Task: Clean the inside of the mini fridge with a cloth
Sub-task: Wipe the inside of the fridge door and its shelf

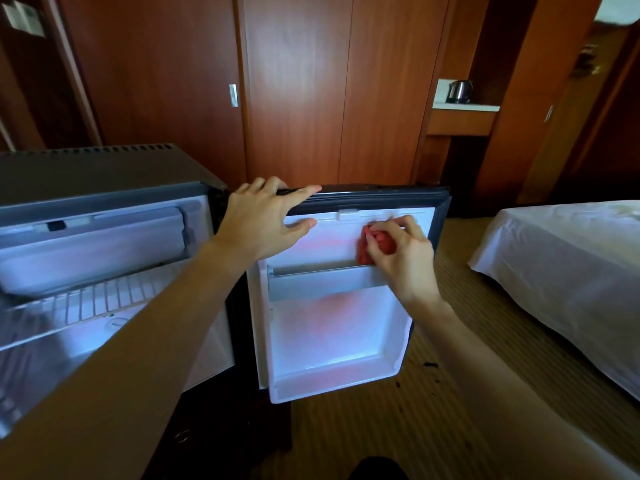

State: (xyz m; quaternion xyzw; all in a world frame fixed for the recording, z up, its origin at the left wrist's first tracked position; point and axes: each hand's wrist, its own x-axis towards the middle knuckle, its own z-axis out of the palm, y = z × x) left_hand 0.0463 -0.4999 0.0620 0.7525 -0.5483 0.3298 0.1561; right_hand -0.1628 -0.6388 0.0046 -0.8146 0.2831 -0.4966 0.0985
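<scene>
Cloth [375, 244]: red, bunched, pressed against the white inner face of the fridge door [332, 327], near its top right corner, just above the door shelf [322, 280].
Right hand [403, 258]: fingers curled round the cloth, gripping it.
Left hand [266, 221]: fingers over the door's top edge, thumb on the inner face.
Mini fridge [104, 258]: open, wire rack visible inside.
Bed [568, 271]: right of the door.
</scene>
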